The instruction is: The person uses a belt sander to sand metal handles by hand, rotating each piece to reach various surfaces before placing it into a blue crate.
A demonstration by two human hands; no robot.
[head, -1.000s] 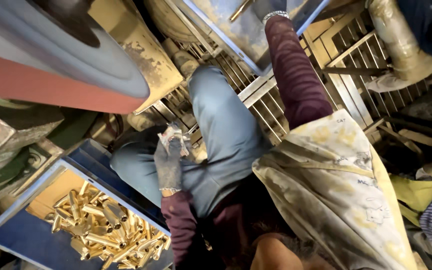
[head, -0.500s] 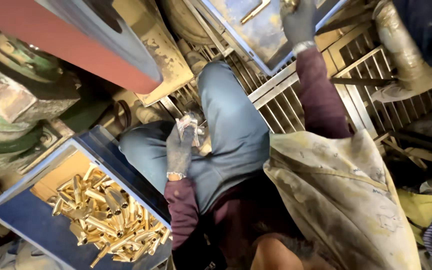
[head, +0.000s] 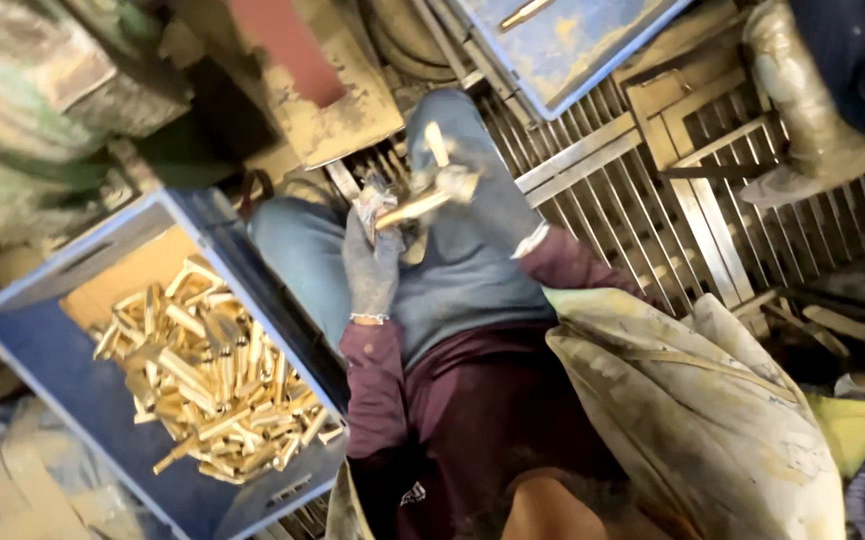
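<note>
Both my hands wear grey gloves and meet over my lap in blue jeans point(head: 452, 270). My left hand point(head: 372, 262) grips one end of a long brass part point(head: 414, 206). My right hand point(head: 474, 186) is blurred and closed on the other end of that part, with a second brass piece point(head: 436, 142) sticking up from it. A blue crate point(head: 72, 400) at my left knee holds several brass parts point(head: 207, 380) in a heap.
A second blue crate point(head: 572, 50) lies ahead on a metal floor grating point(head: 642, 190) with one brass piece point(head: 527, 12) in it. A dirty cloth sack point(head: 702, 420) lies at my right. Green machinery point(head: 22, 110) stands at the left. Another person's boot point(head: 802, 110) rests at the upper right.
My right hand came back from the far blue crate to my lap with brass pieces and met my left hand. The view shifted, bringing the near crate more into sight.
</note>
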